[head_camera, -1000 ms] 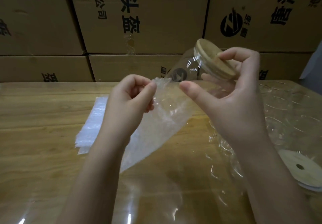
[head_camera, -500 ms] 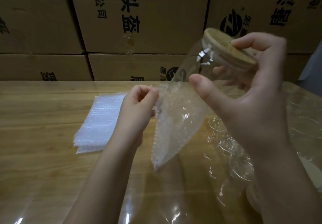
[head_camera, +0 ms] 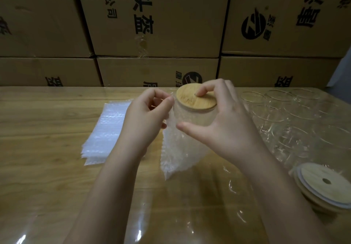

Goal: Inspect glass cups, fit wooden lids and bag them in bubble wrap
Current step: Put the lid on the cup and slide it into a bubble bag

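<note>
A glass cup with a round wooden lid stands upright inside a bubble wrap bag, above the table. My left hand pinches the bag's upper edge beside the lid. My right hand is around the cup at its top, a fingertip pressing on the lid and the thumb stretched across the bag's front. The cup's glass wall is mostly hidden by the bag and my hands.
A stack of flat bubble wrap bags lies on the wooden table at the left. Several bare glass cups stand at the right, with a pile of wooden lids nearer me. Cardboard boxes wall the back.
The lidded cup has turned from tilted to upright and dropped into the bag. My right hand came down and left with it. My left hand kept its pinch on the bag's edge.
</note>
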Motion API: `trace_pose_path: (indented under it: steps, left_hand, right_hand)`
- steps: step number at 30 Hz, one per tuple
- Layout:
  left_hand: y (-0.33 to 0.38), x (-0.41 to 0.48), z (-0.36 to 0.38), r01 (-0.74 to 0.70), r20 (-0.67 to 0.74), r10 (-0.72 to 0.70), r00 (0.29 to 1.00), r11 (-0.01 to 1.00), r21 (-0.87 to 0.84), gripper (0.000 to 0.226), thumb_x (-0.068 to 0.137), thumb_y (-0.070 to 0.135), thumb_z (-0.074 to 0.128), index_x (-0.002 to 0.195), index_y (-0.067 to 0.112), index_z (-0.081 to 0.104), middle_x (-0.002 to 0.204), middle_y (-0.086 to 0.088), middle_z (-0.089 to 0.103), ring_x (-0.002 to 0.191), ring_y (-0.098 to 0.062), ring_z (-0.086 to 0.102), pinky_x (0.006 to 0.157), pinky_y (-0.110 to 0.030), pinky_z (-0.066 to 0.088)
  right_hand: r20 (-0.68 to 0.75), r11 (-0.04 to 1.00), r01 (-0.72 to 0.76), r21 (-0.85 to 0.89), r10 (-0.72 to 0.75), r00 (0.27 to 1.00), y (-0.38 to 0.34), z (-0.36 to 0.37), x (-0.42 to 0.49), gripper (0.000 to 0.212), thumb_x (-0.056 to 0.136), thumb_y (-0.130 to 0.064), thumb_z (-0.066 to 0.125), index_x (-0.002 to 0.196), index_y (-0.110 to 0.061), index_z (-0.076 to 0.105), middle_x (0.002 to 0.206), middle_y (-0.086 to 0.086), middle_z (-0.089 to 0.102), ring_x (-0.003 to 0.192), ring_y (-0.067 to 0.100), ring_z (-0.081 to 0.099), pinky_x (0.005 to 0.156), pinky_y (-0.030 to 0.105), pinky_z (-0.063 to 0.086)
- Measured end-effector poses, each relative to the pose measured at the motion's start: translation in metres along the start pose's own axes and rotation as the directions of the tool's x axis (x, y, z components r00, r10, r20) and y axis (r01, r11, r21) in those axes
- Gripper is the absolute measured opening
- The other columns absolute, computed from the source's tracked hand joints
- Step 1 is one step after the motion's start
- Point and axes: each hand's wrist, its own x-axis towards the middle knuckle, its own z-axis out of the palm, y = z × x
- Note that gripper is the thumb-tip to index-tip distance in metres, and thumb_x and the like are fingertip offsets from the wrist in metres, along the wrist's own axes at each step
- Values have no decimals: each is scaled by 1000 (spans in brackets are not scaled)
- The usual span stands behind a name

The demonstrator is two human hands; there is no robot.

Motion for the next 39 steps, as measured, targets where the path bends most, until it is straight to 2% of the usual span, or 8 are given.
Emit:
trace_pose_path:
  steps: [4,12,17,23,27,32,36,39]
  left_hand:
    - [-4,0,3,-57,-88,77,993,975,214,12,92,26,62,80,28,61,74,4,63,75,-18,64,68,-45,56]
    - [-7,1,1,-100,-70,122,990,961,258,16,92,20,61,78,27,60,68,8,62,61,-7,62,55,-28,55]
    - [-12,2,4,-146,-68,187,980,909,390,8,92,19,59,85,18,61,79,4,62,75,-18,61,70,-44,53]
    - [-3,-2,-12,-372,172,345,923,681,630,13,90,30,58,102,26,59,100,15,50,64,2,49,56,-19,36]
    - [8,-10,-16,-438,437,175,882,647,624,19,86,41,50,97,29,62,98,16,54,72,1,55,63,-31,46]
    - [8,-11,-14,-434,460,77,884,500,749,41,79,60,48,105,29,58,106,14,46,75,-11,60,68,-32,50]
    - [4,-7,-10,-422,450,4,893,353,835,30,89,48,56,111,28,58,107,10,45,81,-14,58,66,-27,43]
    - [4,-7,-11,-431,456,-3,890,325,842,18,93,40,53,101,26,62,102,9,44,78,-15,57,64,-27,44]
  right_hand:
    - [101,1000,-31,3,31,994,5,5,2,52,61,-57,72,94,-49,33,106,-33,39,93,-27,30,107,45,31]
    - [105,990,-125,65,118,987,16,34,4,51,64,-47,80,88,-43,35,104,-25,40,98,2,47,102,35,28]
    - [143,991,-134,16,131,981,21,57,1,52,67,-52,75,96,-44,33,112,-22,40,97,0,40,107,38,23]
    - [185,994,-109,-23,112,976,25,52,3,44,82,-58,57,118,-39,40,125,-19,40,110,3,48,108,38,27]
    - [225,989,-143,48,129,966,25,40,5,34,92,-44,45,123,-33,42,118,-23,37,103,-1,45,109,41,28]
    - [174,990,-140,35,132,976,29,35,6,32,96,-22,35,125,-31,47,116,-17,40,97,5,44,103,43,34]
    - [202,990,-97,-104,117,972,37,40,5,44,94,-11,39,133,-32,44,137,-12,36,81,7,43,88,44,43]
    - [202,972,-124,-199,165,965,43,43,6,42,96,-13,41,136,-25,44,141,-12,38,83,6,46,96,41,39]
